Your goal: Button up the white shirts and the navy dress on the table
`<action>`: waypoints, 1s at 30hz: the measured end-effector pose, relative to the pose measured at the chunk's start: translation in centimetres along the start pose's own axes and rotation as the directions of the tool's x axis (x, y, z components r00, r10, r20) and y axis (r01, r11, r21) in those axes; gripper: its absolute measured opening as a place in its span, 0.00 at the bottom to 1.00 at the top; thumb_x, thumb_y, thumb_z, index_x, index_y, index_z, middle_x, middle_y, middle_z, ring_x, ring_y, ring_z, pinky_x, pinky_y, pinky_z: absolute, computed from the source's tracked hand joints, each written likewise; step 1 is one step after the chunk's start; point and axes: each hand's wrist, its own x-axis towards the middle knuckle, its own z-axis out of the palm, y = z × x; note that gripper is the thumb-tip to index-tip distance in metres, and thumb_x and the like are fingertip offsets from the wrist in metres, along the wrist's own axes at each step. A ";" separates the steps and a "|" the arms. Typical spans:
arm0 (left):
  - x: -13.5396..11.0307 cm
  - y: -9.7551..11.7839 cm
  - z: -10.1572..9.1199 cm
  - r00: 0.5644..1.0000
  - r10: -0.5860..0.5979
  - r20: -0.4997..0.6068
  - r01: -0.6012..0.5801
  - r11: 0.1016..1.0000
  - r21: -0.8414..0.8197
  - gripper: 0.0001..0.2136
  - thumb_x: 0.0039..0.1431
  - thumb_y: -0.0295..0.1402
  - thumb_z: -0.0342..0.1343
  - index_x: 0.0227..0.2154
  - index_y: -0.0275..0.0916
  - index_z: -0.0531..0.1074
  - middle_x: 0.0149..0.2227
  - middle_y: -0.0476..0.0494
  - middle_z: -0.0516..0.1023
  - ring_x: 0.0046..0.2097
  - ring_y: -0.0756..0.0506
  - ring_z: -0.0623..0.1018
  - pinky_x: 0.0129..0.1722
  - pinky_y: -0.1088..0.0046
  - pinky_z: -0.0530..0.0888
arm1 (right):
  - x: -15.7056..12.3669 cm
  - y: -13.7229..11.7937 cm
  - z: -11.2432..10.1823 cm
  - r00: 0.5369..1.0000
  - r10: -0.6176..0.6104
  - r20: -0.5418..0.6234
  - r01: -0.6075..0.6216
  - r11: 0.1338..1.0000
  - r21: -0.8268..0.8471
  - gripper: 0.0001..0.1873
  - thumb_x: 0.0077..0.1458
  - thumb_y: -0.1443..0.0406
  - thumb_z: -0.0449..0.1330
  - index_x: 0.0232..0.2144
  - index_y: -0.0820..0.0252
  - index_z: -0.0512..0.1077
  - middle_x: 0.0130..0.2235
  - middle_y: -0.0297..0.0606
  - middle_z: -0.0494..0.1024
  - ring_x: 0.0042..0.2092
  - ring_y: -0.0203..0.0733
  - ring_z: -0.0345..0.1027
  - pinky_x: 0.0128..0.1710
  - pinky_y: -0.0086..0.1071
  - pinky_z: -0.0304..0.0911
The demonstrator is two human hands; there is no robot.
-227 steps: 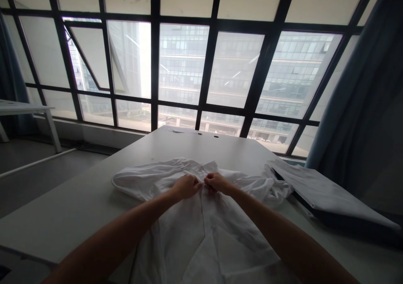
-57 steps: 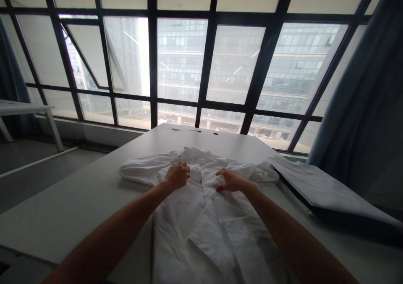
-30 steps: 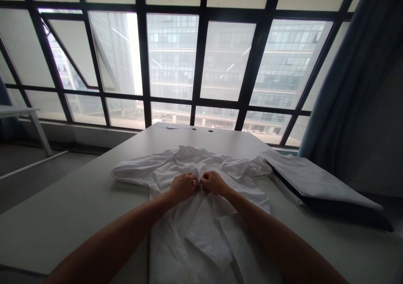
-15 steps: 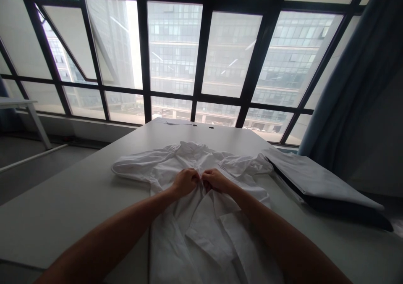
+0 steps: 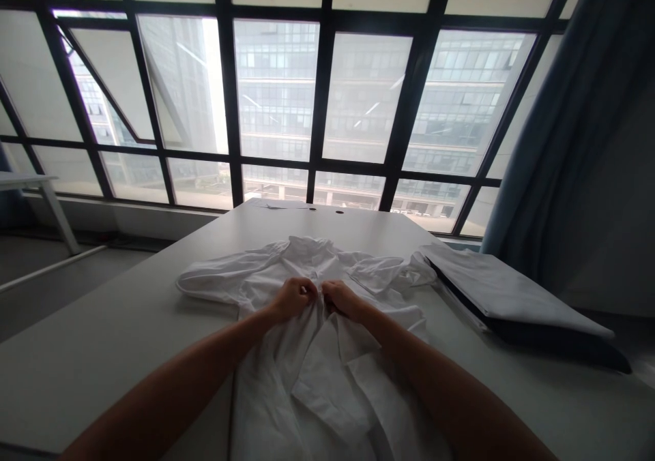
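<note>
A white shirt (image 5: 327, 372) lies spread on the table, its collar toward the windows and its sleeves out to both sides. Over the middle of its front, my left hand (image 5: 294, 299) is closed, thumb and fingers pinching the cloth. Just to the right, my right hand (image 5: 344, 300) also pinches the shirt front, its fingers curled and partly hidden. A narrow gap separates the two hands. Folds run down from them toward me. Any button between the fingertips is too small to make out.
The white table (image 5: 133, 324) reaches toward the large windows. On its right side lies a stack of folded white and dark cloth (image 5: 516, 294), close to the shirt's right sleeve. A blue curtain (image 5: 532, 154) hangs behind it. Another white table (image 5: 31, 181) stands at far left.
The view has tilted up slightly and shifted. My hands stay at the shirt's middle front, now a little farther apart at the fingertips.
</note>
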 end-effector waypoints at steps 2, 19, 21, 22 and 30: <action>0.1 0.0 -0.1 0.999 0.048 -0.007 -0.048 0.997 0.058 0.11 0.42 0.22 0.50 0.26 0.34 0.78 0.24 0.49 0.77 0.27 0.50 0.72 0.29 0.77 0.67 | 0.1 0.1 0.0 0.999 -0.041 -0.034 0.039 0.998 -0.058 0.10 0.49 0.66 0.49 0.17 0.58 0.58 0.15 0.25 0.57 0.16 0.29 0.49 0.17 0.24 0.47; -3.0 1.0 -4.2 0.944 -0.310 0.116 0.129 0.669 0.732 0.45 0.40 0.62 0.59 0.58 0.40 0.67 0.64 0.26 0.60 0.62 0.20 0.61 0.53 0.47 0.64 | -0.9 -0.6 -6.4 0.973 -0.180 -0.146 -0.045 0.470 -0.882 0.25 0.52 0.53 0.61 0.49 0.61 0.73 0.55 0.51 0.72 0.56 0.55 0.64 0.55 0.47 0.56; -3.0 0.1 -5.0 0.912 -0.386 0.141 0.165 0.659 0.734 0.48 0.40 0.65 0.56 0.62 0.41 0.63 0.68 0.29 0.53 0.65 0.18 0.54 0.55 0.45 0.62 | -1.0 -0.4 -8.6 0.988 -0.027 -0.152 -0.120 0.484 -0.867 0.34 0.50 0.49 0.62 0.56 0.60 0.69 0.62 0.52 0.65 0.63 0.60 0.56 0.59 0.54 0.51; -2.8 -0.5 -5.7 0.907 -0.392 0.155 0.164 0.668 0.726 0.48 0.41 0.66 0.55 0.62 0.42 0.62 0.68 0.31 0.52 0.66 0.19 0.51 0.56 0.45 0.61 | -1.1 -0.2 -9.4 0.991 0.022 -0.130 -0.123 0.502 -0.856 0.37 0.49 0.48 0.62 0.58 0.60 0.67 0.63 0.52 0.62 0.64 0.61 0.53 0.60 0.55 0.49; 0.0 -7.5 -16.5 0.937 -0.327 0.124 0.183 0.760 0.624 0.41 0.36 0.56 0.65 0.56 0.44 0.70 0.64 0.36 0.64 0.66 0.29 0.58 0.61 0.54 0.60 | -1.4 0.0 -8.5 0.975 0.094 0.202 0.111 0.581 -0.806 0.54 0.44 0.42 0.63 0.67 0.60 0.53 0.70 0.48 0.43 0.69 0.56 0.39 0.66 0.44 0.42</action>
